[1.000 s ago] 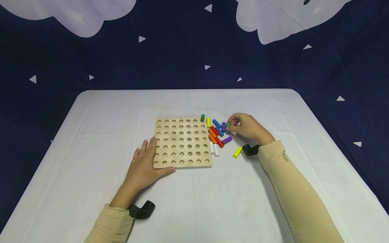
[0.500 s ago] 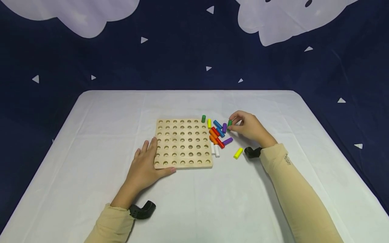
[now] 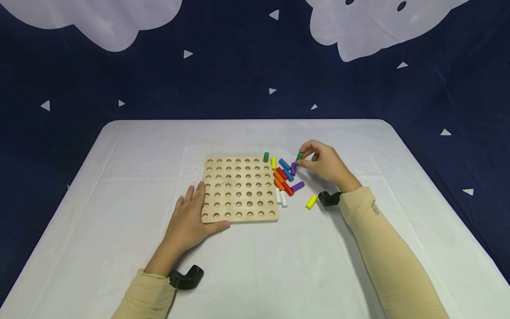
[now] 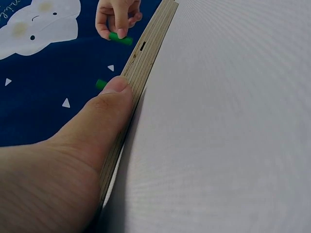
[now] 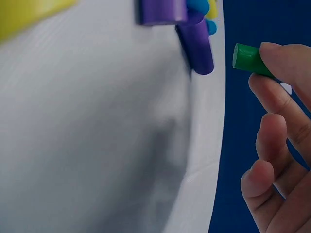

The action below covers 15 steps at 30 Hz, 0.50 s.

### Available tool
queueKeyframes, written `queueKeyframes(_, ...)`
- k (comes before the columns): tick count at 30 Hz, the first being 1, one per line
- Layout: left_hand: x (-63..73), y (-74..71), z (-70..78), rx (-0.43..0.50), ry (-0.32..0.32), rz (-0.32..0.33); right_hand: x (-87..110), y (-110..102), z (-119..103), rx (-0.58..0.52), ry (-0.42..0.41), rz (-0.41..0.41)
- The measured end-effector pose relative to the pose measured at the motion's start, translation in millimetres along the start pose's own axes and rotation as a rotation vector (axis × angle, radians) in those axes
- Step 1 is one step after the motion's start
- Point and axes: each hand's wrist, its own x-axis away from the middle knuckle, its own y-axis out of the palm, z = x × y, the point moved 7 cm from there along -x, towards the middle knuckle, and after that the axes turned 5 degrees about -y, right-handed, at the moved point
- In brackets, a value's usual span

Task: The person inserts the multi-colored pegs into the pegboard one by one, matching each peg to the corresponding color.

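Observation:
A square wooden pegboard (image 3: 233,190) with rows of round holes lies on the table. Against its near-left corner rests my left hand (image 3: 187,221), fingers along the left edge and thumb against the front edge. In the left wrist view the thumb (image 4: 109,104) lies on the board's layered side. My right hand (image 3: 324,164) pinches a green peg (image 5: 250,59) between thumb and forefinger, off the table to the right of the board. Another green peg (image 3: 266,157) stands upright in the board's far right corner hole.
Loose pegs lie along the board's right side: a yellow peg (image 3: 273,163), blue, red and orange ones, white pegs (image 3: 283,199) and purple pegs (image 3: 298,186). One yellow peg (image 3: 311,202) lies apart, nearer the right wrist. A dark patterned cloth (image 3: 239,71) hangs behind the white table.
My right hand has lifted the green peg a little away from the purple peg beside it, and the peg now tilts. The left hand and the board have stayed in place.

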Motion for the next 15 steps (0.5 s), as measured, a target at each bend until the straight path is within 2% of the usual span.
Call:
queueKeyframes(10,1.0,-0.9,1.0,0.003,0.004,0.004,-14.1,10,-34,-0.038,-0.050,-0.027)
queueKeyframes(15,1.3,-1.3,1.8,0.005,0.007,0.012,-25.8,21,-56,-0.052,-0.114,-0.043)
